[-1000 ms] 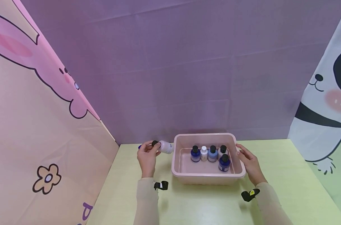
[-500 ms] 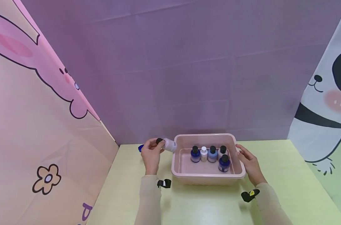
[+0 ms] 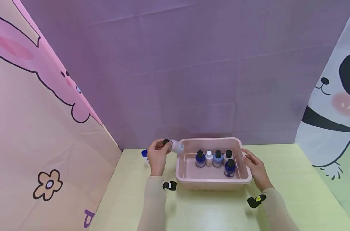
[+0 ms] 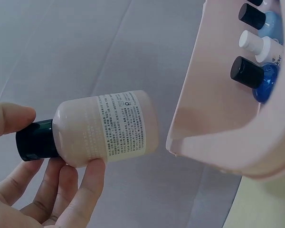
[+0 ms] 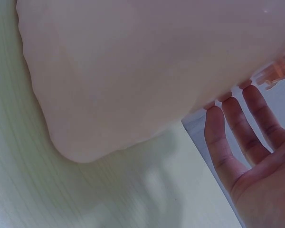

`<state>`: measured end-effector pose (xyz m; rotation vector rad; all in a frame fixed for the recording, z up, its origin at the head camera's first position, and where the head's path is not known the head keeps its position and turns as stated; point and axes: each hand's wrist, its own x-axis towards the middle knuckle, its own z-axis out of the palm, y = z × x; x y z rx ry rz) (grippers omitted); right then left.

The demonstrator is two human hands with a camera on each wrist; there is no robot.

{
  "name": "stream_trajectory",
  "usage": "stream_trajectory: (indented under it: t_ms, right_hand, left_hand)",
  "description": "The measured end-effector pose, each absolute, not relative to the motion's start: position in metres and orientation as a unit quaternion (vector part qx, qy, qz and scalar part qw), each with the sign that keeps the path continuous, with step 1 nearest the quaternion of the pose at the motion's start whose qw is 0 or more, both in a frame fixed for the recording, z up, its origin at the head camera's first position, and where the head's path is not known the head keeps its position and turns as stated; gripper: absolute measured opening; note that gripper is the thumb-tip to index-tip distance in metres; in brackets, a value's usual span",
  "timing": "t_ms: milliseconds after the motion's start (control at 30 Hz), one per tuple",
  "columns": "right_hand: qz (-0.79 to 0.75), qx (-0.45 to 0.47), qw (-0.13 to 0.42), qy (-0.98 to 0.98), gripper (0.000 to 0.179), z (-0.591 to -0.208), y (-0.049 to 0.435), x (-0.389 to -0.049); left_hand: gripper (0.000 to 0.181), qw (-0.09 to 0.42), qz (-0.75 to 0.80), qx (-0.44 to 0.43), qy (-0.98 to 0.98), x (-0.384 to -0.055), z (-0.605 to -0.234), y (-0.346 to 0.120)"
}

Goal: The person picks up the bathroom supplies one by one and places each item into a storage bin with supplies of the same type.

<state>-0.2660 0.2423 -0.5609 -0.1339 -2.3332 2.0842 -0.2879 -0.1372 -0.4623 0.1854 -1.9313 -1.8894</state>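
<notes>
My left hand (image 3: 158, 157) pinches the black cap of a pale pink bottle (image 4: 126, 126) between thumb and fingers. The bottle lies nearly on its side in the air, its base pointing at the tub; in the head view it overlaps the tub's back left corner. The pink plastic tub (image 3: 213, 180) stands on the table. Inside, toward its right half, several small bottles stand upright: a dark blue one (image 3: 200, 160), a white one (image 3: 209, 159), a light blue one (image 3: 217, 159) and others. My right hand (image 3: 256, 168) touches the tub's right side with nearly straight fingers (image 5: 216, 137).
Left of my left hand, a white container with a blue cap (image 3: 145, 153) is partly hidden behind the hand. Purple cloth (image 3: 192, 80) hangs right behind the table (image 3: 209, 211). Printed panels with a rabbit and a panda flank both sides.
My left hand has moved right and slightly away from me with the pale bottle, up to the tub's left rim. More of the blue-capped container now shows. The right hand stays put.
</notes>
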Motion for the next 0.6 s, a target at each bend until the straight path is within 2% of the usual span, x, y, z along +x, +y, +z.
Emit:
stream_trajectory:
  t_ms: [600]
  right_hand:
    - [0.668, -0.053, 0.005, -0.742, 0.057, -0.5614, 0.2415, -0.2664]
  left_hand:
    - [0.022, 0.19, -0.649, 0.063, -0.734, -0.296, -0.4615, -0.1295]
